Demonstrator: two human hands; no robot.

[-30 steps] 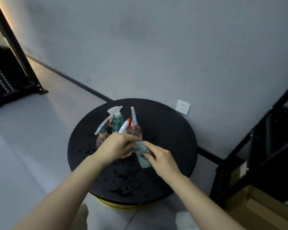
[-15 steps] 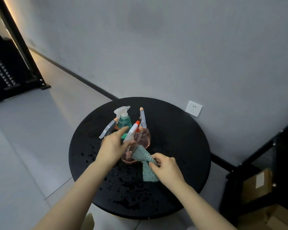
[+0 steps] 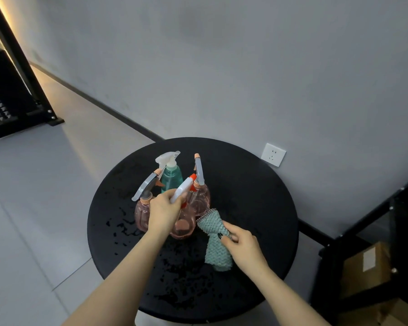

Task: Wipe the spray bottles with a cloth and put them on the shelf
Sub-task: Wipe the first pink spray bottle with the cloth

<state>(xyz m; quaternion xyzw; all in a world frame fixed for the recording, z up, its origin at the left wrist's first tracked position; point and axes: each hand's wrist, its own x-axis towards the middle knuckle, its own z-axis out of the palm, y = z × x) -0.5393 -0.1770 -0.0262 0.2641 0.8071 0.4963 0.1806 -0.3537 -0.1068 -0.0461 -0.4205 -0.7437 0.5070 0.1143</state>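
Observation:
Several spray bottles stand together on a round black table [image 3: 257, 203]. My left hand [image 3: 163, 210] grips the neck of the nearest pink bottle [image 3: 183, 225], whose white trigger head has a red nozzle. Behind it stand a teal bottle [image 3: 172, 176], a pink bottle with a grey trigger [image 3: 141, 212] on the left and another pink bottle [image 3: 200, 200] on the right. My right hand [image 3: 242, 245] pinches a pale green textured cloth [image 3: 214, 241] just right of the held bottle, its top end against the bottle's side.
Water drops speckle the table's near half. A black metal shelf frame [image 3: 363, 227] stands at the right with cardboard boxes [image 3: 363, 267] on its lower level. A wall socket [image 3: 273, 154] sits behind the table. Another dark rack [image 3: 7, 95] stands at far left on the grey tiled floor.
My right hand has drawn the cloth down and to the right, off the front of the bottle. My left hand has shifted up onto the bottle's neck and trigger.

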